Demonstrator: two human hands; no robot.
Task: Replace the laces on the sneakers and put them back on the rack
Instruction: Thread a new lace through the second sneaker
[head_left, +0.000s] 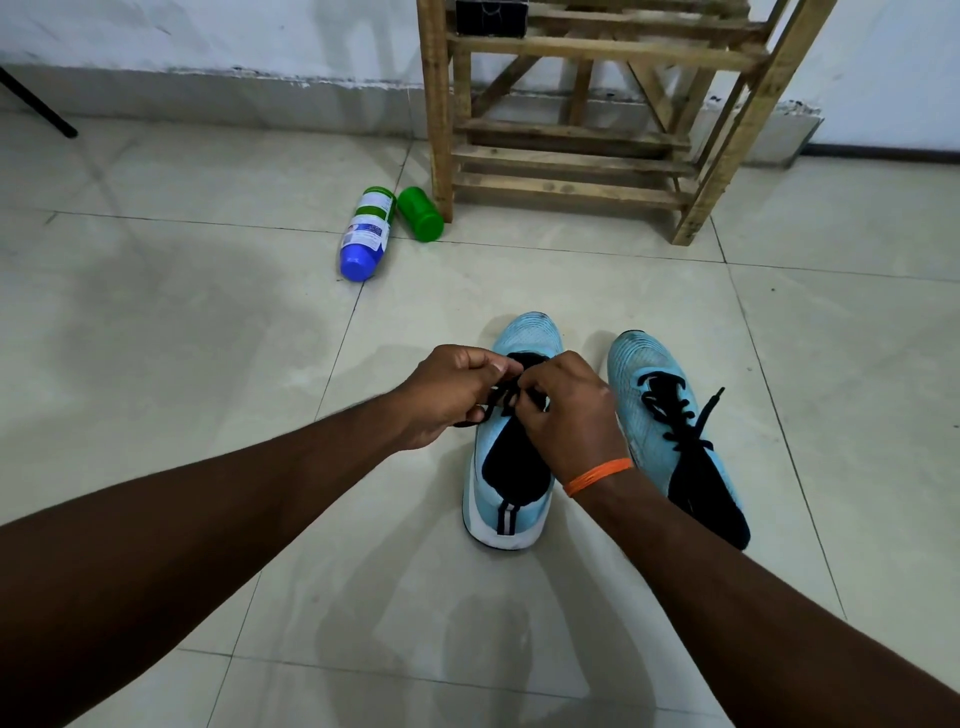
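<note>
Since everything was down on the tiled floor (156, 312), I'll start there. The wooden rack (597, 166) stood at the floor's far edge against the wall, well apart from the shoes. Both blue sneakers sat mid-floor side by side, heels toward the person and toes pointing at the rack.

The first sneaker (506, 514) was the one being worked on. The second sneaker (639, 364), just beside it on the right, already had black lace crisscrossed, with one end loose. Two bottles (366, 234) sat by the rack's left leg.

The hands were close together over the first sneaker's eyelets, left hand (452, 395) and right hand (571, 415) each pinching the black lace (501, 397) with curled fingers. That shoe's long axis ran straight away from the person, so I'd guess the next pull goes across it. Neither hand looked nearer.
</note>
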